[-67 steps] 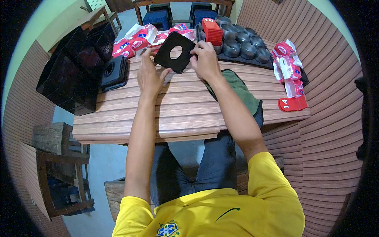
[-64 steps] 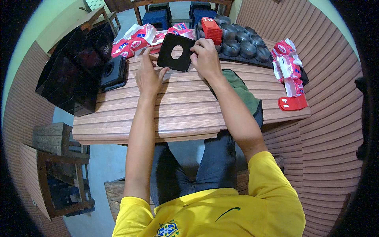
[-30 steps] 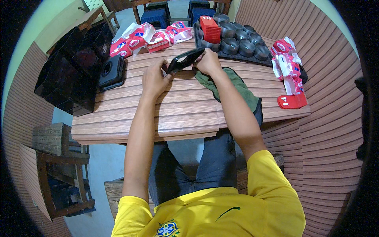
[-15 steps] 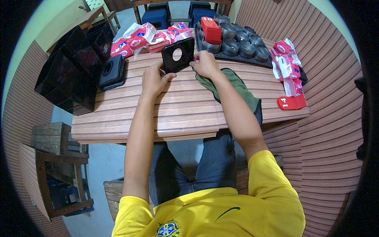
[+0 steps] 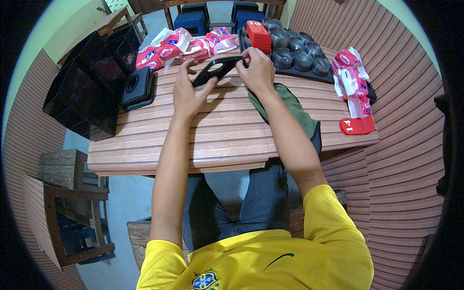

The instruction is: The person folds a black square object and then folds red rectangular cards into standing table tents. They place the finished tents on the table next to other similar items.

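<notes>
Where the black panel is: tilted over the table, between left hand and right hand.
Right grip: thumb and fingers pinch the panel's right end.
Left grip: fingers spread apart, thumb at the near edge; whether it presses, I cannot tell.
Handling: probably light and rather stiff; looks smooth, so it may slip a little.
Best hold: by opposite outer edges.

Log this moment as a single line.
left hand: spread, at black holed panel | right hand: gripping panel's right end | panel: tilted | green cloth: lying on table | grey cups: beyond right hand
</notes>
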